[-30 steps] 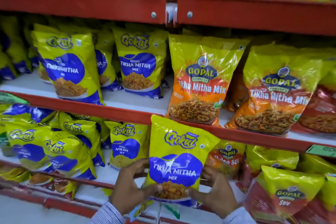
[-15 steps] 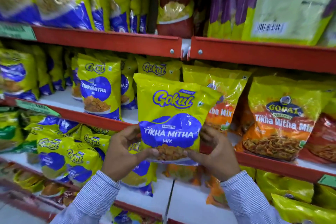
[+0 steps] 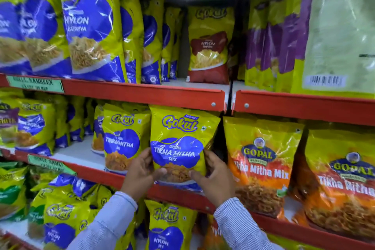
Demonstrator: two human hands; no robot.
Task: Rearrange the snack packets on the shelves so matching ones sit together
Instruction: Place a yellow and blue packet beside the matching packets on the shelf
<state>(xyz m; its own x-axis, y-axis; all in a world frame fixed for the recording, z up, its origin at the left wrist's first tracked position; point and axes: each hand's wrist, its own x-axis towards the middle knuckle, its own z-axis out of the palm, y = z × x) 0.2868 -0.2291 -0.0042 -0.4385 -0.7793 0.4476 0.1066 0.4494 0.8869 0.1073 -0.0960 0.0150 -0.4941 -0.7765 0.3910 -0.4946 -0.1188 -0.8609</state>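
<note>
A yellow and blue Gokul Tikha Mitha Mix packet [image 3: 180,140] stands upright at the front of the middle shelf [image 3: 95,169]. My left hand [image 3: 140,172] grips its lower left edge and my right hand [image 3: 217,176] grips its lower right edge. Just to its left stands a matching Gokul Tikha Mitha packet [image 3: 123,138]. On its right are two orange and yellow Gopal Tikha Mitha Mix packets [image 3: 261,160], the second one [image 3: 341,180] further right.
The top shelf [image 3: 142,92] holds blue Gokul Nylon packets [image 3: 89,32], a red Nylon packet [image 3: 210,46] and purple-banded packets [image 3: 269,42]. Gokul Nylon Sev packets [image 3: 168,227] fill the shelf below. A vertical divider [image 3: 230,99] splits the shelving.
Both hands have lifted the Gokul Tikha Mitha Mix packet from the lower shelf level up to the middle shelf, beside the matching Gokul packet. The view has tilted upward.
</note>
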